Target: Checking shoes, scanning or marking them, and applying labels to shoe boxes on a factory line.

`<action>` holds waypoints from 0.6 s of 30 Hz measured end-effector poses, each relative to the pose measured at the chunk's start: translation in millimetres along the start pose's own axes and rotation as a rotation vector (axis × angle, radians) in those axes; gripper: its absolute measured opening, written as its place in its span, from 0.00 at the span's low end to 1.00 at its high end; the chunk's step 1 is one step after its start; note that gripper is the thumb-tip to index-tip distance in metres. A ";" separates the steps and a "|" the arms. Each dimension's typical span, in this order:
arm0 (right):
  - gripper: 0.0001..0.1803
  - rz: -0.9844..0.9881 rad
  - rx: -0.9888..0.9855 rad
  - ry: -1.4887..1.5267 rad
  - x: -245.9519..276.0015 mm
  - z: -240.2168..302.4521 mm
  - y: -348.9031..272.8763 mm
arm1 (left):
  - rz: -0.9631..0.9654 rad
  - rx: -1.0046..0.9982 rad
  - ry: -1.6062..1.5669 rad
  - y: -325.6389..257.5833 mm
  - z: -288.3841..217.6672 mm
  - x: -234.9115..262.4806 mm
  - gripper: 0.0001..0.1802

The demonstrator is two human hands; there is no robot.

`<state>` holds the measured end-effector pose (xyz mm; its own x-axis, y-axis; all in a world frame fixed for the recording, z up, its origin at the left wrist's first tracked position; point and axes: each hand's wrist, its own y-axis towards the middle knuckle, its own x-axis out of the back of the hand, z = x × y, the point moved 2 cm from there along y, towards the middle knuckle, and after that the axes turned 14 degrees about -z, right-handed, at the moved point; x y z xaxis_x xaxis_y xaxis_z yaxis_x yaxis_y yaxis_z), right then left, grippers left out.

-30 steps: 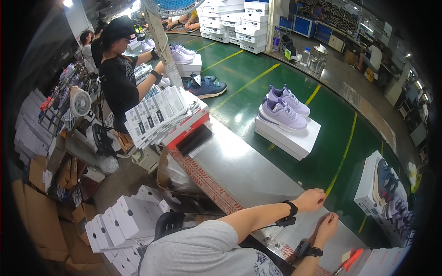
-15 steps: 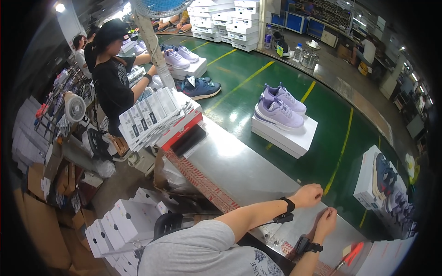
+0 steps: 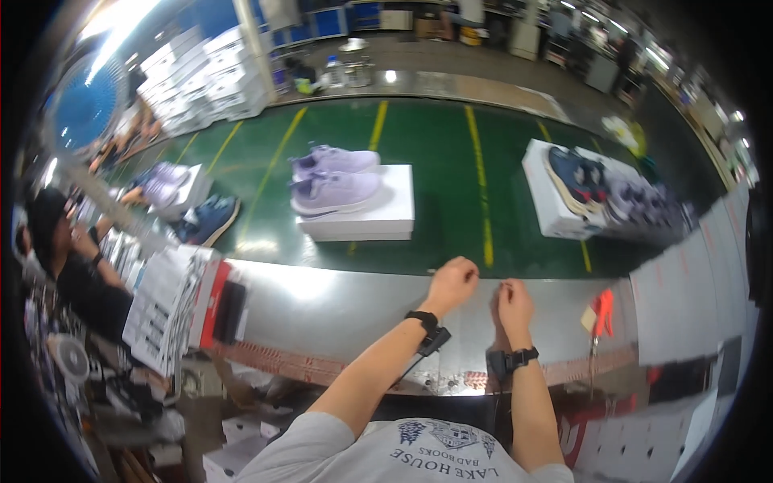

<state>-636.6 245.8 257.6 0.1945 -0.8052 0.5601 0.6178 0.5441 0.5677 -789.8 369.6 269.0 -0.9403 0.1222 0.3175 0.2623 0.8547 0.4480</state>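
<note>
My left hand (image 3: 453, 283) is closed, fingers curled in, just over the line where the metal table edge (image 3: 346, 310) meets the green conveyor belt (image 3: 439, 233). Beside it, a small gap away, my right hand (image 3: 514, 306) is closed too, above the metal. Whether anything small sits in either hand is hidden. Ahead and to the left, a pair of lilac sneakers (image 3: 336, 191) rests on the left part of a white shoebox (image 3: 370, 224) on the belt. Farther right, another white box (image 3: 549, 205) carries dark blue sneakers (image 3: 576, 179) and greyish-purple sneakers (image 3: 640, 205).
Orange-handled snips (image 3: 603, 312) lie right of my right hand, near stacked white boxes (image 3: 684, 282). On the left stand a pile of label sheets (image 3: 165, 310), a red box (image 3: 211, 302) and a dark phone-like slab (image 3: 231, 312). A co-worker (image 3: 84, 278) is at far left.
My view has swung to the right, so the belt now runs across it and the lilac sneakers appear farther left. Both hands stay closed and near each other. The co-worker's hand has risen to the head.
</note>
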 end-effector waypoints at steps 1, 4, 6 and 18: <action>0.08 -0.032 -0.029 -0.032 10.3 -4.3 1.7 | 0.023 0.022 -0.017 0.3 -4.8 -3.4 0.03; 0.10 0.112 -0.235 0.203 31.4 -24.6 -7.3 | 0.032 -0.067 -0.067 -3.2 -5.2 -18.9 0.03; 0.13 0.207 -0.412 0.294 56.3 -23.4 -11.6 | 0.019 -0.137 -0.067 -6.2 0.5 -20.0 0.03; 0.23 -0.536 0.145 -0.829 439.0 -10.7 24.4 | 0.135 0.031 -0.232 -5.9 18.9 -8.2 0.05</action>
<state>-528.1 -96.9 510.9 -0.7102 -0.5639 0.4214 0.3585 0.2254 0.9059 -787.7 373.1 248.0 -0.9228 0.3453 0.1709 0.3852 0.8374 0.3877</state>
